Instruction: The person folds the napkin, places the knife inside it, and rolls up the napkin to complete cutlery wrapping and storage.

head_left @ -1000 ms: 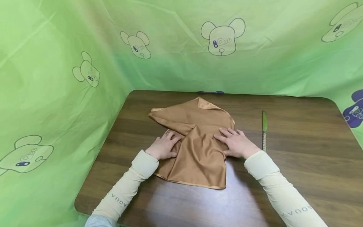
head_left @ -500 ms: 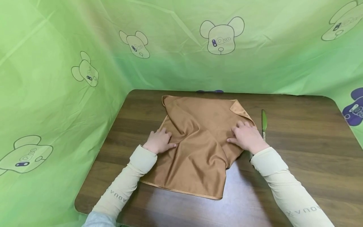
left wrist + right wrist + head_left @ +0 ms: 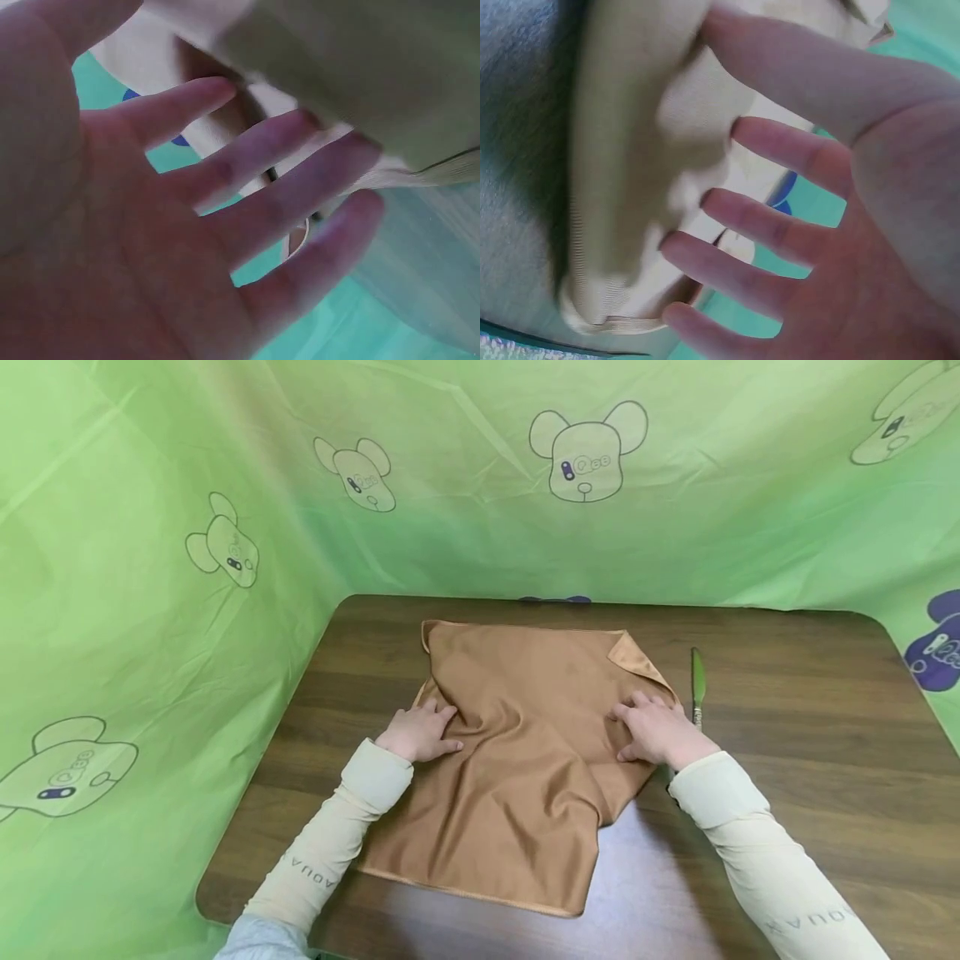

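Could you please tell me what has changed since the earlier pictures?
The brown cloth has spread out: its turned-over far corner shifted right, and its near edge slid nearer. The right hand moved right, closer to the green-bladed knife; the left hand shifted slightly left. Both hands stayed on the cloth, and the knife lies where it was.

The left hand (image 3: 150, 225) points its straight, spread fingers toward two o'clock, against a cloth (image 3: 352, 67) at one o'clock, with green backdrop (image 3: 330, 322) at five.
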`<state>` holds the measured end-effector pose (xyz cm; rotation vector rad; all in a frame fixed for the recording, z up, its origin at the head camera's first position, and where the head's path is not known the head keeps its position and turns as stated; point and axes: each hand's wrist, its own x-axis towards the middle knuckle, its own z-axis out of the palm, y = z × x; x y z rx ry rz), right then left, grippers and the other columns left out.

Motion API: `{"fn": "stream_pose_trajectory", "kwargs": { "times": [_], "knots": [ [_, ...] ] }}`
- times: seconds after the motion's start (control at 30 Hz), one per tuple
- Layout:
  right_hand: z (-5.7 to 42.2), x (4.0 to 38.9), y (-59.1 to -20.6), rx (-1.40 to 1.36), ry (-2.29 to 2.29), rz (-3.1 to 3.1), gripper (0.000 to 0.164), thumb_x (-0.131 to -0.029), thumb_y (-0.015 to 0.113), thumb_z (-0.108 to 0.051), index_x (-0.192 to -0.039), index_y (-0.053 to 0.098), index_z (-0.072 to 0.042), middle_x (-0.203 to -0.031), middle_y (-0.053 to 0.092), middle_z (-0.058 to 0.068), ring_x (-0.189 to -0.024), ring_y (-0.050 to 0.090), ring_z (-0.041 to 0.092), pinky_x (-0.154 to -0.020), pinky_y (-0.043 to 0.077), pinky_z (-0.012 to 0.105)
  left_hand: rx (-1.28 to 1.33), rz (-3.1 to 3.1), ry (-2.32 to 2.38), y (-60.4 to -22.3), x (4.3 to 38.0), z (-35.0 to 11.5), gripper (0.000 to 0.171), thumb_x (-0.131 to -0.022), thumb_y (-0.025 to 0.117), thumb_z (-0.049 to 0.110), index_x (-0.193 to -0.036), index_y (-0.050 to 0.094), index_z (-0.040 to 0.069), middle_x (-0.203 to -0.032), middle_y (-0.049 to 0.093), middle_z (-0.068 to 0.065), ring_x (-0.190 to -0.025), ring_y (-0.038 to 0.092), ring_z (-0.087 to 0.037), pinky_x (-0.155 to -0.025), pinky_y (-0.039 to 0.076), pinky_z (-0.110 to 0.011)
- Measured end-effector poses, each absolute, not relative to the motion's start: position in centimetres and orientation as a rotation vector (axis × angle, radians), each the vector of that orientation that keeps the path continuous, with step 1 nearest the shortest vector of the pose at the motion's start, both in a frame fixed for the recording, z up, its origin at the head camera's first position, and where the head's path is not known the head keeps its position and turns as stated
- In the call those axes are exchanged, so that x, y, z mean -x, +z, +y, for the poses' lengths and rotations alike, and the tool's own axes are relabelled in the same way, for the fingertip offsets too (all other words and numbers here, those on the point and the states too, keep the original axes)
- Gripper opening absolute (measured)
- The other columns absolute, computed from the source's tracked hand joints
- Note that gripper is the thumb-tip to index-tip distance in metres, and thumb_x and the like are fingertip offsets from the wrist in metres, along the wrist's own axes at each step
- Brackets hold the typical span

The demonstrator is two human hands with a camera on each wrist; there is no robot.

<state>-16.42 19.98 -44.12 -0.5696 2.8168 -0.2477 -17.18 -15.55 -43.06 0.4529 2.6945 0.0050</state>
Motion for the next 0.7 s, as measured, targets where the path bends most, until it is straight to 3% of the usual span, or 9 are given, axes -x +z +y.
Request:
{"fn": "stream_pose_trajectory", "kwargs": {
  "times": [0.17,0.27,0.33,0.4,0.47,0.53,0.7],
  "knots": [
    [20.2,16.4,-43.7,0.624,-0.222,2.819,0.039,-0.069,0.083,-0.032,-0.095,0.064,-0.011,-0.095,0.06,0.01,-0.087,0.06,0.032,-0.07,0.047,0.057,-0.457,2.659,0.018,-42.4,17.0,-15.9,0.051,-0.091,0.059,0.049,-0.123,0.058,0.009,-0.131,0.053,-0.019,-0.116,0.056,-0.038,-0.092,0.047,-0.052],
    [20.5,16.7,-43.4,0.646,-0.235,2.838,0.029,-0.073,0.081,-0.031,-0.083,0.061,-0.013,-0.08,0.06,0.003,-0.071,0.058,0.022,-0.061,0.047,0.048,-0.475,2.638,0.05,-42.0,17.3,-16.1,0.039,-0.092,0.059,0.047,-0.105,0.062,0.01,-0.124,0.056,-0.016,-0.107,0.061,-0.033,-0.088,0.049,-0.047],
    [20.7,16.9,-43.4,0.638,-0.232,2.869,0.024,-0.075,0.079,-0.028,-0.079,0.061,-0.013,-0.076,0.06,0.003,-0.07,0.056,0.022,-0.058,0.046,0.046,-0.472,2.642,0.06,-41.8,17.7,-16.3,0.034,-0.092,0.058,0.045,-0.093,0.061,0.012,-0.114,0.059,-0.013,-0.098,0.063,-0.03,-0.084,0.05,-0.046],
    [20.8,17.0,-43.4,0.61,-0.211,2.918,0.018,-0.078,0.077,-0.024,-0.079,0.063,-0.012,-0.08,0.058,0.008,-0.076,0.055,0.028,-0.06,0.046,0.047,-0.467,2.673,0.05,-41.8,18.1,-16.6,0.031,-0.093,0.057,0.043,-0.089,0.06,0.012,-0.109,0.06,-0.013,-0.095,0.063,-0.029,-0.082,0.05,-0.046],
    [20.9,17.0,-43.5,0.558,-0.184,2.978,0.013,-0.08,0.074,-0.021,-0.083,0.067,-0.01,-0.09,0.057,0.014,-0.088,0.053,0.036,-0.065,0.045,0.05,-0.444,2.719,0.041,-42.0,18.4,-16.9,0.031,-0.095,0.056,0.04,-0.096,0.062,0.01,-0.109,0.061,-0.014,-0.1,0.062,-0.032,-0.083,0.051,-0.048],
    [21.0,17.1,-43.7,0.501,-0.165,3.025,0.014,-0.083,0.07,-0.02,-0.091,0.07,-0.008,-0.105,0.054,0.02,-0.1,0.047,0.043,-0.071,0.044,0.054,-0.429,2.77,0.034,-42.2,18.7,-17.1,0.032,-0.097,0.054,0.035,-0.106,0.064,0.007,-0.116,0.06,-0.017,-0.105,0.06,-0.036,-0.085,0.05,-0.051],
    [21.2,17.5,-44.0,0.42,-0.176,2.992,0.024,-0.09,0.06,-0.02,-0.108,0.07,-0.007,-0.13,0.047,0.025,-0.113,0.041,0.05,-0.078,0.042,0.059,-0.421,2.818,0.02,-43.0,18.9,-17.5,0.034,-0.098,0.05,0.026,-0.124,0.06,0.005,-0.132,0.051,-0.018,-0.113,0.054,-0.04,-0.088,0.049,-0.056]
  ]
}}
